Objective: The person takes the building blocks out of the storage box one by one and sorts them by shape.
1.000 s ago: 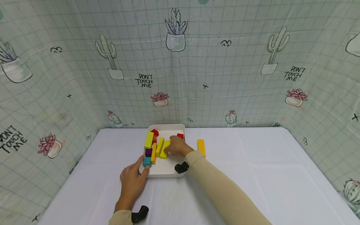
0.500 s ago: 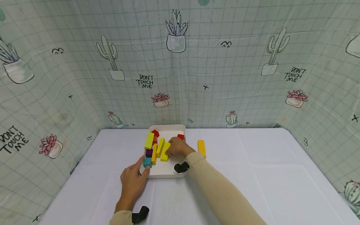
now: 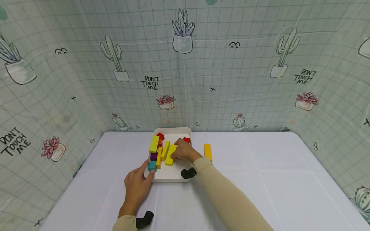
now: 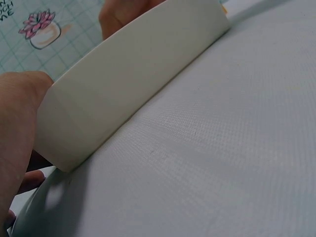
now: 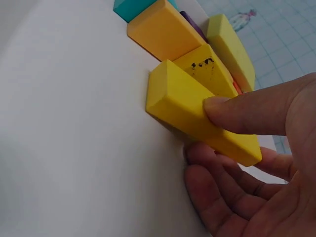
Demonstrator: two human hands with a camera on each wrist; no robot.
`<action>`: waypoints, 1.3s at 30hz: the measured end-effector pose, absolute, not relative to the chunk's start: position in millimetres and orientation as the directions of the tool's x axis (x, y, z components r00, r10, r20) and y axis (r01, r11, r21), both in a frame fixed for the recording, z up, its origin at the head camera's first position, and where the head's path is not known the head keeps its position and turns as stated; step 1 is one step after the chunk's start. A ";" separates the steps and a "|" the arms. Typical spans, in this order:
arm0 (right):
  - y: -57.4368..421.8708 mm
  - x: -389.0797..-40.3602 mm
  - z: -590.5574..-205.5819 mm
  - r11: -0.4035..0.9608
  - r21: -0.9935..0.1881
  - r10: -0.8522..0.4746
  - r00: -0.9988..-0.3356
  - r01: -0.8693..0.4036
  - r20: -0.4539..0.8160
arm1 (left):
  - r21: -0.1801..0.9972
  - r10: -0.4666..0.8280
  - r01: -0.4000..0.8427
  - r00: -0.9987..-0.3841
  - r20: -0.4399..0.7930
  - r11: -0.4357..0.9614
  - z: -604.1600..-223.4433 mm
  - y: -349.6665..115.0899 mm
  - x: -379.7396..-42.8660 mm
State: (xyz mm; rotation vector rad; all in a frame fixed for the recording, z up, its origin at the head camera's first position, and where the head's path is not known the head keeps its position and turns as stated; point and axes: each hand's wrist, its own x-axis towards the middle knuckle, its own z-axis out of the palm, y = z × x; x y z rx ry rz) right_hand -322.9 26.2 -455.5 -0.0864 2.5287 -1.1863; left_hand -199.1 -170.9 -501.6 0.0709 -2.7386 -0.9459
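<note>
My right hand (image 3: 183, 150) pinches a long yellow block (image 5: 197, 108) inside the white tray (image 3: 167, 180). In the right wrist view the thumb presses its top face and the other fingers curl below its side. Another yellow block (image 5: 200, 64), with dark marks on its face, lies right beside the held one. At the tray's near left corner is my left hand (image 3: 136, 184), its thumb over the rim and its fingers along the outer side. The left wrist view shows the tray wall (image 4: 128, 74) close up, with the thumb (image 4: 22, 108) at its edge.
Along the tray's left side sit a teal block (image 3: 152, 166), a purple block (image 3: 154, 157), an orange-yellow block (image 3: 159, 158), a yellow-green block (image 3: 154, 143) and red pieces (image 3: 160, 136). A red block (image 3: 186, 140) is at the far right. Outside, right, lies an amber block (image 3: 207, 152).
The pinched yellow block has shifted slightly toward the near side of the tray, with the right hand still on it. My left hand stays at the tray corner.
</note>
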 end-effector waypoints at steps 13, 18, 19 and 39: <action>32.9 -319.3 -456.8 0.539 -0.841 -0.239 -0.946 0.057 -0.217 | 0.613 -0.127 0.016 -0.974 0.188 0.790 -498.8 -169.9 -199.3; 36.8 -319.9 -455.5 0.490 -0.871 -0.238 -0.957 0.028 -0.165 | 0.614 -0.118 0.027 -0.974 0.195 0.789 -497.9 -168.5 -201.7; 37.4 -319.8 -454.9 0.476 -0.879 -0.233 -0.961 0.021 -0.149 | 0.615 -0.116 0.032 -0.973 0.198 0.788 -497.7 -168.2 -202.3; 39.8 -310.9 -444.1 0.183 -0.981 -0.226 -0.968 0.071 -0.112 | 0.612 -0.126 0.029 -0.970 0.208 0.790 -500.0 -171.6 -197.8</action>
